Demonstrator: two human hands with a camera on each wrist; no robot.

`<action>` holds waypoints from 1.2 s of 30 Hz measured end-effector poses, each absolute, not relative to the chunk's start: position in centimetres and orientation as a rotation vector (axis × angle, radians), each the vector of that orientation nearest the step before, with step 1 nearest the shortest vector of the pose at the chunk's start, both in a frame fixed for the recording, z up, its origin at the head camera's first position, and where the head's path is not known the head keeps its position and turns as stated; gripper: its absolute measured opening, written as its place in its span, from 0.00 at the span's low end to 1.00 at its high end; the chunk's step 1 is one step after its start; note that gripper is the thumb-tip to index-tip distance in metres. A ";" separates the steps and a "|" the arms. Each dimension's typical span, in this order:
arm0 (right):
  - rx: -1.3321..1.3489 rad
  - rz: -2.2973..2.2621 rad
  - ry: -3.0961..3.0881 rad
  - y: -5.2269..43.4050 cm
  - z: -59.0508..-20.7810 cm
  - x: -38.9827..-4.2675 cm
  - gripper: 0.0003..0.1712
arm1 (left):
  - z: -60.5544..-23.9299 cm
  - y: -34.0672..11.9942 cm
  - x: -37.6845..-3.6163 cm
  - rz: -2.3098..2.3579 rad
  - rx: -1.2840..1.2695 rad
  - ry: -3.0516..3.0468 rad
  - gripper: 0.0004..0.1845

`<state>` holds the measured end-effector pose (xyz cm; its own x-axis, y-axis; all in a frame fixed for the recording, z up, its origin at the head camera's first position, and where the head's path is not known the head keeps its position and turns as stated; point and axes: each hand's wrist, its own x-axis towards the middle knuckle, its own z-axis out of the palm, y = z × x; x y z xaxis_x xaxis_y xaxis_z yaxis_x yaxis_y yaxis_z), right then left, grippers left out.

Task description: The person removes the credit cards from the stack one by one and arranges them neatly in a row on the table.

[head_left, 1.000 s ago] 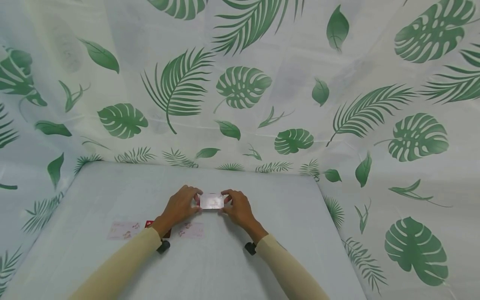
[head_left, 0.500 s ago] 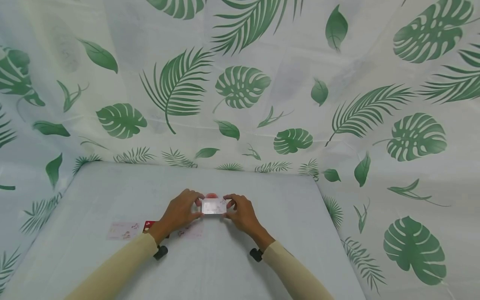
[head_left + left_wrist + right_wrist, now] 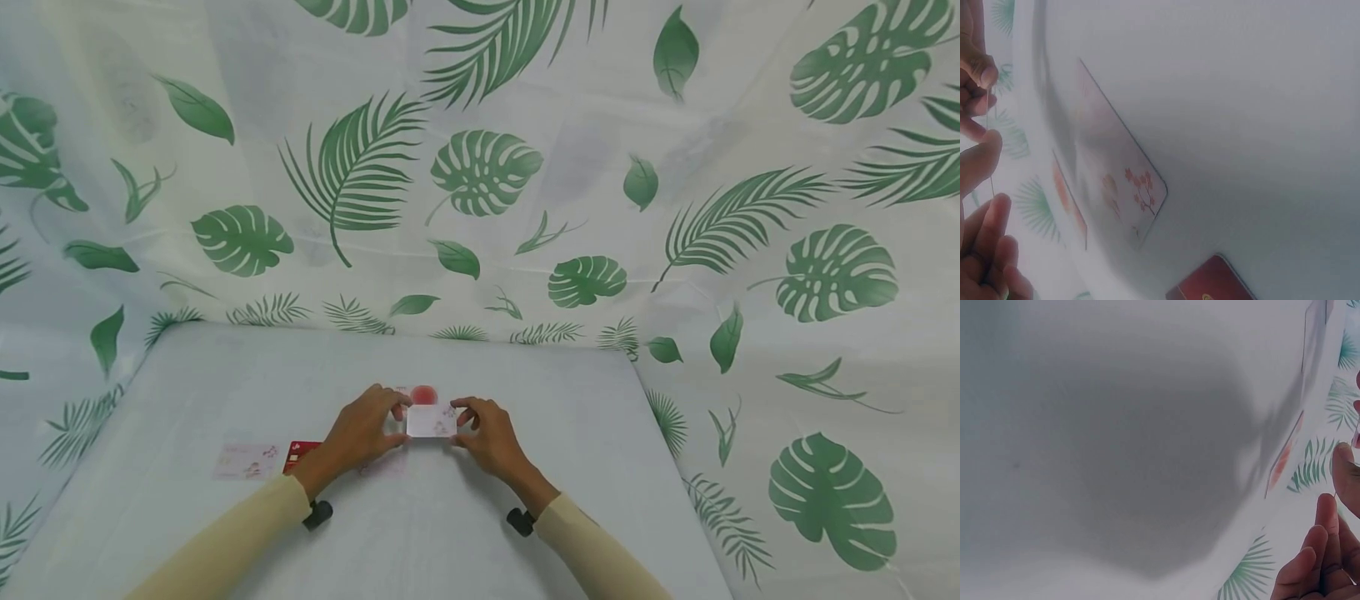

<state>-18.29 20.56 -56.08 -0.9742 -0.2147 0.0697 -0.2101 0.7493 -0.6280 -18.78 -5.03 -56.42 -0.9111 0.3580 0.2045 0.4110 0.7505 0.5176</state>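
Both hands hold a pale card with a pink floral print above the table, tilted toward the head camera. My left hand pinches its left edge between thumb and fingers, and my right hand pinches the right edge. Just behind it, a card with a red circle lies on the table, partly covered by the held card. Under my left wrist a red card is partly hidden. The left wrist view shows a pink floral card lying flat and a corner of the red card.
Another pink floral card lies left of the red one. The white-covered table meets a leaf-printed sheet that rises behind it and at both sides.
Both hands have drawn the held card nearer and slightly right. The red-circle card behind it has come into sight, and more of the red card shows at the left wrist.
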 end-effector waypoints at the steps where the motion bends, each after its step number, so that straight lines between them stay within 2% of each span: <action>1: -0.358 -1.059 2.930 20.6 -56.1 -18.1 0.34 | -56.4 -5.0 -18.7 -0.883 -0.633 -2.848 0.31; 21: -0.325 -1.092 2.896 22.2 -56.9 -15.1 0.33 | -57.5 -4.1 -16.8 -0.927 -0.749 -2.789 0.31; 36: -0.316 -1.052 2.877 22.5 -58.3 -14.1 0.33 | -59.1 -3.6 -15.9 -0.921 -0.737 -2.833 0.30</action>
